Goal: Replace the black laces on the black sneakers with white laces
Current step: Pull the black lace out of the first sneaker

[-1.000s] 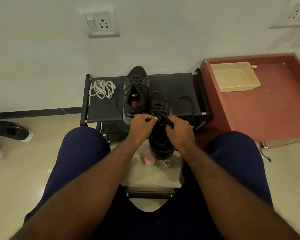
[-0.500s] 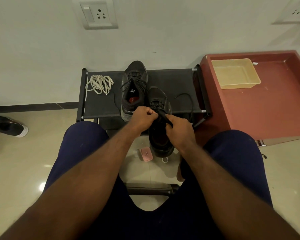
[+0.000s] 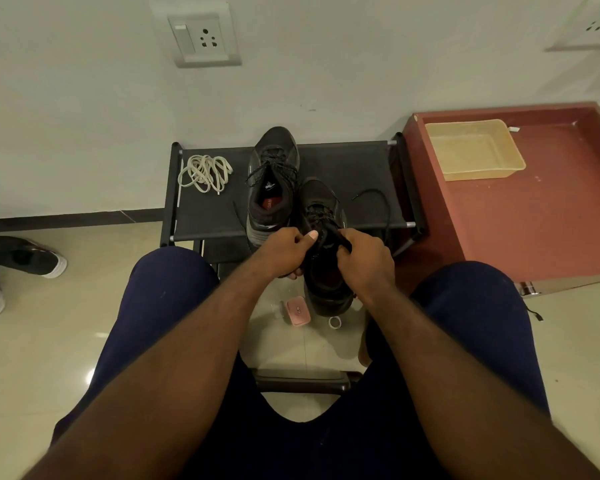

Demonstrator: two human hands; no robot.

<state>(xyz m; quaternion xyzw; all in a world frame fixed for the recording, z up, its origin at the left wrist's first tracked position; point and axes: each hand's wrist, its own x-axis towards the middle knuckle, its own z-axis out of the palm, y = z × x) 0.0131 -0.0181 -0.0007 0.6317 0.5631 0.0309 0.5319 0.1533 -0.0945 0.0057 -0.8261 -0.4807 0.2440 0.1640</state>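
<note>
Left hand (image 3: 284, 251) grips the sneaker (image 3: 326, 289) before the rack (image 3: 343, 168), right hand (image 3: 364, 261) pinches its black lace (image 3: 321, 216); I'm unlacing, and next I'd draw it fully out.

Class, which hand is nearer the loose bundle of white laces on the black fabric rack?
Left. The left hand is right of the white laces and nearer the person; the right hand is farther right, across the held black sneaker.

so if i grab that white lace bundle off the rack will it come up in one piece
Probably floppy: the white laces lie in loose, uneven loops on the rack, so they would likely sag and dangle. The loops look untied, so strands may trail or unravel. Likely very light, being thin cords.
</note>
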